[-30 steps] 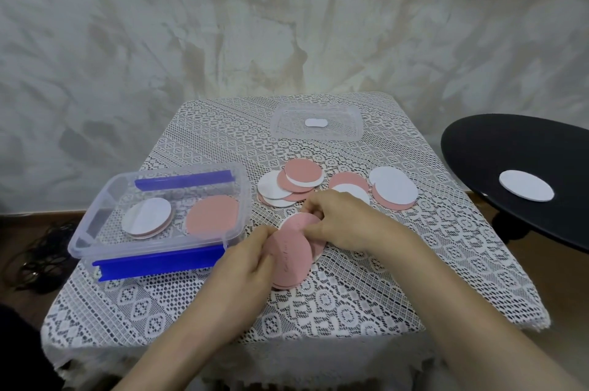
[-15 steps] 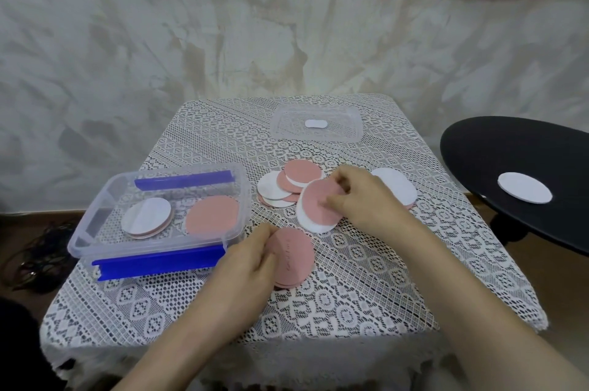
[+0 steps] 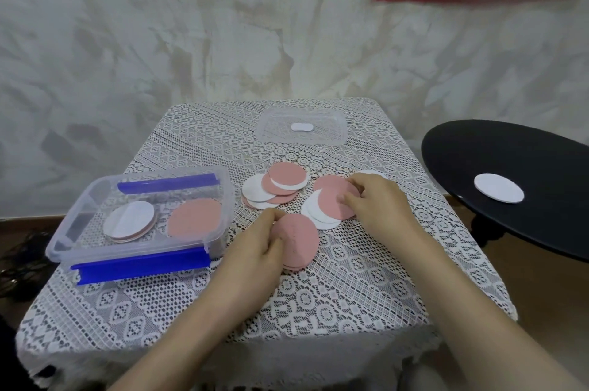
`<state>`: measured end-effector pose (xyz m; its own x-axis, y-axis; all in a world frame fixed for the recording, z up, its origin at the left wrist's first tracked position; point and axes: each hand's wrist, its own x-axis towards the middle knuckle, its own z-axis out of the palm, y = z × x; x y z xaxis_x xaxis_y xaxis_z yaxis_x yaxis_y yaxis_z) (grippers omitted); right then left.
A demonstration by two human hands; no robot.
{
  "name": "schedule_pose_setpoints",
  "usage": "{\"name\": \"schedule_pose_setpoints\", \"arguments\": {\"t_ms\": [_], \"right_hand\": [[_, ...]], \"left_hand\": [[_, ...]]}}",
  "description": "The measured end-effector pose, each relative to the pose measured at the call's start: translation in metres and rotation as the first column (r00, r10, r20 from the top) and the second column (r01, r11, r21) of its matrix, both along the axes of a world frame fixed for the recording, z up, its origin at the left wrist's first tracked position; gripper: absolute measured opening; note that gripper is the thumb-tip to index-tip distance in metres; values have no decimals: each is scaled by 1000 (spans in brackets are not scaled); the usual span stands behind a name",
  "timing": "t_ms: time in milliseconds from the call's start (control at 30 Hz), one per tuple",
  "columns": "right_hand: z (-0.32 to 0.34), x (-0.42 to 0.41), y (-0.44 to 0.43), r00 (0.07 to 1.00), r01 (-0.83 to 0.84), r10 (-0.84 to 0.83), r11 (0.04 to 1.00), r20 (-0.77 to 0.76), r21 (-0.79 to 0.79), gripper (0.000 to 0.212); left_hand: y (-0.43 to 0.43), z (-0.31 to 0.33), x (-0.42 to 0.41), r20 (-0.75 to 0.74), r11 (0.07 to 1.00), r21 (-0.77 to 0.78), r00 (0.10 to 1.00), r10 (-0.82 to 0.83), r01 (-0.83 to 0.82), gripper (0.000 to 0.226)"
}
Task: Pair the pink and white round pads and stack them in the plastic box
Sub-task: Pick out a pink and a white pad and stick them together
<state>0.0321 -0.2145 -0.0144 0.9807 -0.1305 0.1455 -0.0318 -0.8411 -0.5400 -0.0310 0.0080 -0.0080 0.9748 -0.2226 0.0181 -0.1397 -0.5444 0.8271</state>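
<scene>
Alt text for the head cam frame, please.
Two bare hands work over a lace-covered table: the left hand grips a pink pad stack, the right hand pinches a pink pad lying on white pads. A clear plastic box at left holds two piles of pads.

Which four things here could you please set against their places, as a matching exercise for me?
Things:
1. clear lid
2. lone white pad
3. plastic box
4. nearest pink pad

Places:
A. pinched by the left hand
B. on the black round table
C. at the lace table's far edge
D. on the lace table's left side

Pairs: 1-C, 2-B, 3-D, 4-A.
</scene>
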Motion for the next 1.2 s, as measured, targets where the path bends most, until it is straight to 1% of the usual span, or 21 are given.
{"name": "schedule_pose_setpoints", "arguments": {"t_ms": [33, 67, 100, 133, 167, 200, 233, 267, 333, 433, 467, 567, 633, 667, 733, 833, 900, 1033, 1100, 1167, 1200], "right_hand": [[-1, -1, -3, 1000, 5, -5, 1000, 26, -7, 14], [-1, -3, -6, 999, 2, -3, 1000, 48, 23, 13], [1, -5, -8, 998, -16, 10, 992, 55, 123, 12], [5, -8, -10, 998, -54, 41, 960, 53, 275, 12], [10, -12, -11, 995, -97, 88, 897, 41, 432, 12], [15, -18, -11, 987, -142, 162, 825, 12, 547, 11], [18, -25, -9, 969, -191, 247, 783, -13, 592, 9], [20, -32, -6, 946, -243, 321, 779, -35, 578, 9], [16, -42, 5, 914, -318, 402, 796, -57, 515, 9], [6, -52, 26, 905, -343, 422, 787, -44, 512, 13], [2, -54, 32, 910, -353, 414, 806, -27, 475, 14], [1, -60, 37, 918, -385, 394, 869, 38, 309, 15], [6, -64, 37, 908, -419, 413, 886, 74, 196, 16], [10, -67, 37, 904, -427, 419, 897, 84, 114, 16], [15, -69, 37, 905, -417, 417, 909, 82, -26, 16], [12, -72, 41, 900, -427, 434, 896, 40, -121, 17], [8, -76, 43, 896, -437, 444, 890, 27, -129, 17], [10, -81, 42, 891, -426, 435, 900, 133, -91, 16], [9, -80, 41, 890, -439, 449, 890, 76, -122, 13], [6, -80, 40, 894, -440, 447, 887, 20, -139, 15], [5, -80, 40, 897, -433, 441, 892, 35, -126, 16]], "left_hand": [[-1, 0, 1, 7, 1000, 7, 1000, 1, -1, 25], [-2, 0, 1, 14, 1000, 8, 1000, 5, -5, 25], [-2, -1, 1, 16, 1000, 3, 1000, 11, -11, 24], [-2, -2, 2, 17, 1000, -5, 1000, 17, -16, 24], [-3, -3, 2, 22, 1000, -12, 1000, 22, -22, 23], [-3, -3, 2, 30, 1000, -21, 999, 23, -23, 22], [-2, -4, 1, 40, 999, -34, 999, 21, -19, 22], [-2, -4, 0, 49, 999, -52, 999, 13, -11, 22], [0, -4, -2, 67, 996, -85, 998, -16, 22, 21], [2, -3, -7, 89, 991, -104, 993, -74, 84, 16], [3, -3, -8, 94, 991, -98, 992, -86, 95, 17], [7, -5, -9, 148, 996, -21, 986, -82, 86, 23], [12, -6, -9, 231, 995, 88, 971, -67, 47, 23], [13, -6, -9, 259, 991, 134, 964, -64, 30, 23], [15, -7, -9, 281, 982, 187, 957, -69, 16, 22], [13, -9, -10, 267, 970, 241, 960, -88, 21, 17], [12, -8, -10, 284, 970, 243, 955, -84, 13, 14], [11, -2, -12, 368, 978, 209, 927, -70, -9, 8], [11, -5, -11, 325, 961, 276, 940, -100, 7, 3], [10, -9, -11, 277, 945, 326, 953, -123, 27, 12], [10, -10, -12, 277, 947, 319, 953, -119, 26, 14]]}}
